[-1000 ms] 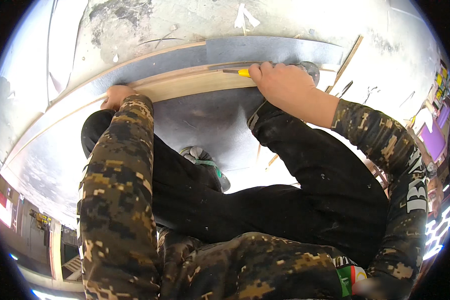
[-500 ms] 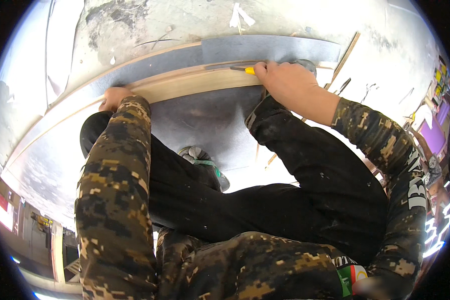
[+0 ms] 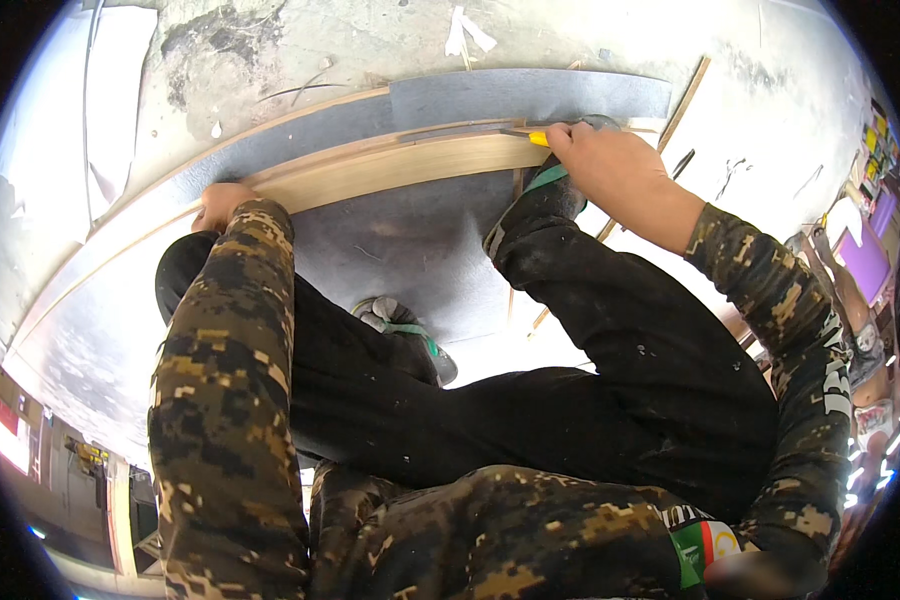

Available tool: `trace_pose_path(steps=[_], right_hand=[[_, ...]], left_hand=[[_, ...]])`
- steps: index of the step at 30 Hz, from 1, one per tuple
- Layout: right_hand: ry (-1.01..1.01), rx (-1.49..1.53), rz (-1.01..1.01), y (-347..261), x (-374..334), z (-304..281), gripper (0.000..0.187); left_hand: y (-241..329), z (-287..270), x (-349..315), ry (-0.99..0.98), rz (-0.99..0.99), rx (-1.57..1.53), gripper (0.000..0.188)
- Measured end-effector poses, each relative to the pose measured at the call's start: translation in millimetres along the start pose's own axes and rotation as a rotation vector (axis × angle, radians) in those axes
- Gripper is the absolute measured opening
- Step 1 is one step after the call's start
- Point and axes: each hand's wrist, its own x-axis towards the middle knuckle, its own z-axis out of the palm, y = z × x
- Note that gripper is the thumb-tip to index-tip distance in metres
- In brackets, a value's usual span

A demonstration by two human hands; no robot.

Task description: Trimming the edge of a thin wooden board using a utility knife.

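Note:
My right hand (image 3: 615,178) is closed around a yellow-handled utility knife (image 3: 539,138), whose dark blade points left along the far edge of a long pale wooden board (image 3: 390,172). At the board's left end, my left hand (image 3: 226,203) has its fingers curled down on it; the fingertips are partly hidden. Under the board lies a dark grey sheet (image 3: 400,240), and a grey strip of it (image 3: 530,93) shows beyond the far edge. One of my feet (image 3: 395,325) rests on the sheet, and the other shoe (image 3: 545,195) is by the board's right end.
A thin wooden stick (image 3: 686,100) slants across the floor at the right. White scraps (image 3: 467,35) lie on the stained concrete beyond the sheet. At the far left is a white panel (image 3: 115,110); a purple object (image 3: 863,262) stands among clutter at the right edge.
My right hand and the knife have moved to the right along the board's edge. My left hand stays on the board's left end.

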Motion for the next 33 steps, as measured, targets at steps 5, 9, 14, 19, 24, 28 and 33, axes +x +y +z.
trace_pose_path(steps=[5, 9, 14, 19, 24, 28, 33], right_hand=[[-0.007, -0.021, 0.054, 8.1, -7.1, 6.2, 0.029], [-0.026, -0.018, 0.042, 7.6, -5.4, -0.3, 0.025], [0.164, -0.011, -0.022, -18.4, -7.9, -9.6, 0.024], [0.284, 0.013, -0.130, -42.9, 17.5, -16.9, 0.026], [0.289, 0.020, -0.163, -50.0, 29.7, -14.2, 0.027], [0.158, 0.054, -0.126, -46.3, 32.0, -15.5, 0.028], [0.086, 0.070, -0.089, -38.9, 26.4, -20.5, 0.030]], left_hand=[[-3.1, 45.8, -29.0, 0.042, 0.029, 0.111, 0.046], [4.1, 60.0, -54.4, 0.219, 0.105, 0.059, 0.044], [-6.1, 112.1, -65.7, 0.467, 0.197, -0.031, 0.040], [-0.8, 132.1, -84.4, 0.727, 0.297, -0.108, 0.037], [0.7, 158.2, -94.4, 0.969, 0.393, -0.187, 0.035], [4.0, 177.3, -106.1, 1.163, 0.469, -0.252, 0.033], [7.0, 194.3, -113.8, 1.352, 0.548, -0.316, 0.032]])
